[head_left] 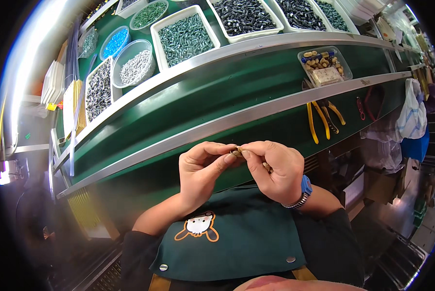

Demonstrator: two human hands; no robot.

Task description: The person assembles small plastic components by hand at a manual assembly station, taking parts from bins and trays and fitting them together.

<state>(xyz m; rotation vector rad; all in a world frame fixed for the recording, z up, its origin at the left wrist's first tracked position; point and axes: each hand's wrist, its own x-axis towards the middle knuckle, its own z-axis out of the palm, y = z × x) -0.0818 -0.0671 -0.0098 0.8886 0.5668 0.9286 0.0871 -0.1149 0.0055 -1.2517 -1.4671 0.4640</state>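
In front of my chest, both hands meet over a small brownish, rounded piece (237,153); its kind is too small to make out. My left hand (198,169) pinches it between thumb and forefinger. From the other side, the thumb and forefinger of my right hand (278,169) press against the same piece. Another tan bit (267,167) shows within the curled fingers of the right hand. A blue watch with a metal band (305,191) circles my right wrist.
Beyond the hands runs a green bench with metal rails (208,127). Yellow-handled pliers (319,121) lie to the right, below a clear box of tan pieces (325,65). White trays of small dark and green cylinders (186,39) and round tubs (134,63) line the back.
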